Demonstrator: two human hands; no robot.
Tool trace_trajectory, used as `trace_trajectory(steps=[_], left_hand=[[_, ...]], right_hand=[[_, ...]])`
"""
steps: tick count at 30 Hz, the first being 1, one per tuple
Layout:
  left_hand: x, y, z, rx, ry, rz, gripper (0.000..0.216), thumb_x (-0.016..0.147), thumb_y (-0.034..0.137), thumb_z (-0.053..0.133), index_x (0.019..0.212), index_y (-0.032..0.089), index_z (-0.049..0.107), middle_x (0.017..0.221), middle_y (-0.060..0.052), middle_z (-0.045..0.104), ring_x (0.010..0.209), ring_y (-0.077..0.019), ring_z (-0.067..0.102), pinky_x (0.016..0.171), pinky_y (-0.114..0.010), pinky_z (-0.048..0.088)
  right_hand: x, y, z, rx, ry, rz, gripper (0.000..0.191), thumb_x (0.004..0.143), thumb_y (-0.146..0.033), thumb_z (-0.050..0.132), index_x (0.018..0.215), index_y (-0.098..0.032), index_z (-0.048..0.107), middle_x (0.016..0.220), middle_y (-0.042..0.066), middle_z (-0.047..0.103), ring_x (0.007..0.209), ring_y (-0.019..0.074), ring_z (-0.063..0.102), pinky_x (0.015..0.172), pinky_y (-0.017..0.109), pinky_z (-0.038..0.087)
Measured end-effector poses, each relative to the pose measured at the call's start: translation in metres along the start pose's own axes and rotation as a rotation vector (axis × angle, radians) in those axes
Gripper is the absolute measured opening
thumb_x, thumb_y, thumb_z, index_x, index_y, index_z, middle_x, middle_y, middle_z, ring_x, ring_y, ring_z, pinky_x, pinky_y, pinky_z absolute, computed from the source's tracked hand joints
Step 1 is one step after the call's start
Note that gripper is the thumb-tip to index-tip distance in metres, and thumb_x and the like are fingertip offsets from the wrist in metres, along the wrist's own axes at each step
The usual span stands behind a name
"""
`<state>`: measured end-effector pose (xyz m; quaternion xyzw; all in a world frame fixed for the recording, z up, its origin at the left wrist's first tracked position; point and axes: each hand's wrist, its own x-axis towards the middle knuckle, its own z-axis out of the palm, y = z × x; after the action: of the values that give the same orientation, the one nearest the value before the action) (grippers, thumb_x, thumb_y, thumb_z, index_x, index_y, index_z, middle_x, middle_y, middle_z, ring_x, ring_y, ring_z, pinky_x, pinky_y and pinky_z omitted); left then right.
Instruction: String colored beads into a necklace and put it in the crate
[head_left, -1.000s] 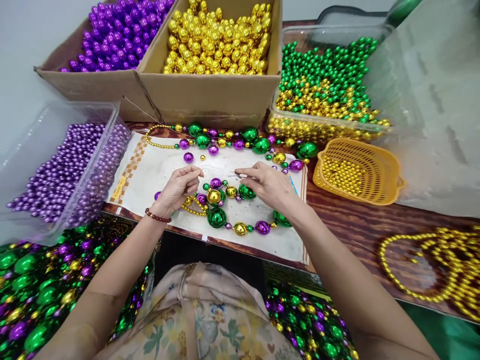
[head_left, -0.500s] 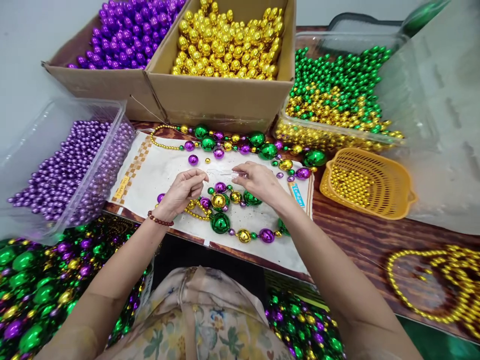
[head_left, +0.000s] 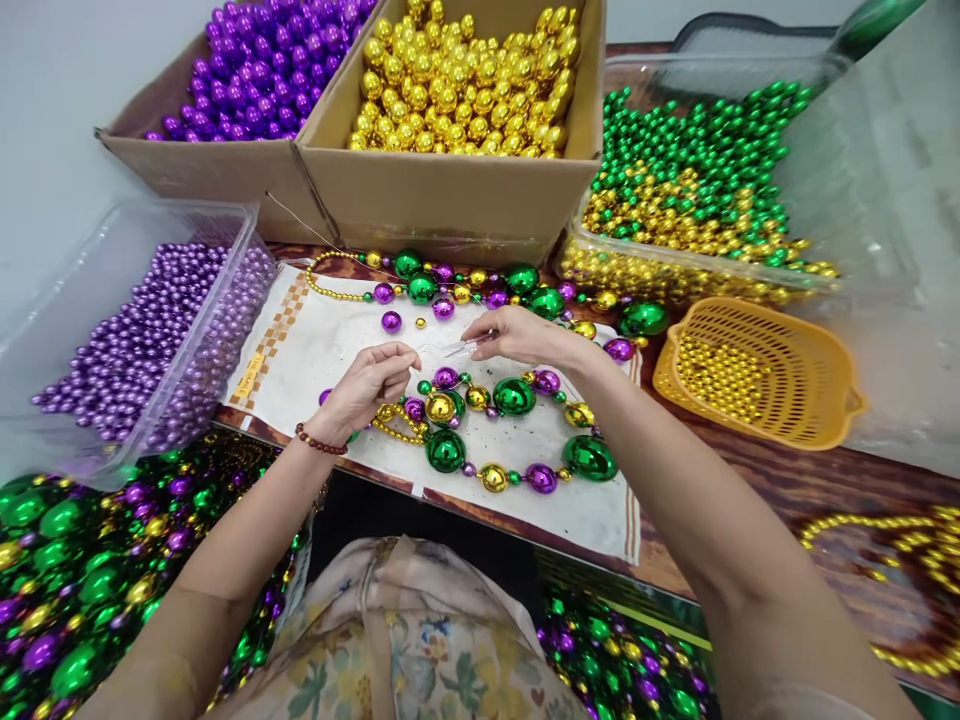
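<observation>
Above the white cloth (head_left: pixel 300 345), my left hand (head_left: pixel 379 378) pinches the end of a thin clear string (head_left: pixel 431 350). My right hand (head_left: pixel 517 335) is closed on a slim silvery metal tool (head_left: pixel 460 349), its narrow tips pointing left at the string; whether it is snips or tweezers I cannot tell. Below the hands lies a beaded necklace (head_left: pixel 493 478) of green, gold and purple balls. A second beaded strand (head_left: pixel 421 288) stretches along the cloth's far side, with a loose purple bead (head_left: pixel 391 322) and a small gold bead (head_left: pixel 421 323) near it.
Cardboard boxes of purple beads (head_left: pixel 259 80) and gold beads (head_left: pixel 465 90) stand at the back. Clear tubs hold small purple beads (head_left: pixel 142 330) and green and gold beads (head_left: pixel 697 150). A yellow basket (head_left: pixel 806 390) and gold bead strands (head_left: pixel 915 655) lie right.
My right hand has turned, and the tool's tips now show more clearly beside the string. My left hand keeps its pinch. The view has shifted slightly.
</observation>
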<state>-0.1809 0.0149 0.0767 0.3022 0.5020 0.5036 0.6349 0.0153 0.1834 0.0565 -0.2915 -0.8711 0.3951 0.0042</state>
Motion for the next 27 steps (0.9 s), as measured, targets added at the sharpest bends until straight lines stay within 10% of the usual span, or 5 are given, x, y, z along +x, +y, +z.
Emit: trace_trajectory(steps=[12, 19, 27], left_hand=[[0.004, -0.001, -0.006, -0.002, 0.015, 0.006, 0.022, 0.08, 0.032, 0.075, 0.076, 0.012, 0.065, 0.051, 0.009, 0.03, 0.043, -0.0019, 0.021, 0.042, -0.017, 0.013], [0.001, -0.002, -0.003, -0.028, 0.034, 0.007, 0.024, 0.077, 0.033, 0.078, 0.074, 0.012, 0.064, 0.049, 0.01, 0.029, 0.042, -0.0017, 0.021, 0.041, -0.016, 0.016], [-0.01, -0.006, -0.008, -0.047, 0.088, 0.006, 0.026, 0.076, 0.035, 0.079, 0.076, 0.013, 0.065, 0.06, 0.002, 0.054, 0.049, -0.0054, 0.05, 0.044, -0.016, 0.034]], right_hand=[[-0.002, -0.014, 0.014, -0.02, -0.017, -0.07, 0.021, 0.084, -0.025, 0.07, 0.103, -0.021, 0.078, 0.101, 0.004, 0.076, 0.094, 0.0227, 0.068, 0.084, 0.034, 0.048], [-0.007, -0.025, 0.029, -0.308, 0.258, 0.126, 0.025, 0.093, -0.021, 0.055, 0.104, -0.019, 0.077, 0.1, 0.012, 0.074, 0.095, 0.0268, 0.067, 0.08, 0.036, 0.046], [-0.172, 0.034, 0.025, -0.16, 0.55, 0.504, 0.037, 0.087, -0.048, 0.055, 0.109, -0.024, 0.071, 0.104, 0.013, 0.075, 0.093, 0.0369, 0.071, 0.077, 0.05, 0.054]])
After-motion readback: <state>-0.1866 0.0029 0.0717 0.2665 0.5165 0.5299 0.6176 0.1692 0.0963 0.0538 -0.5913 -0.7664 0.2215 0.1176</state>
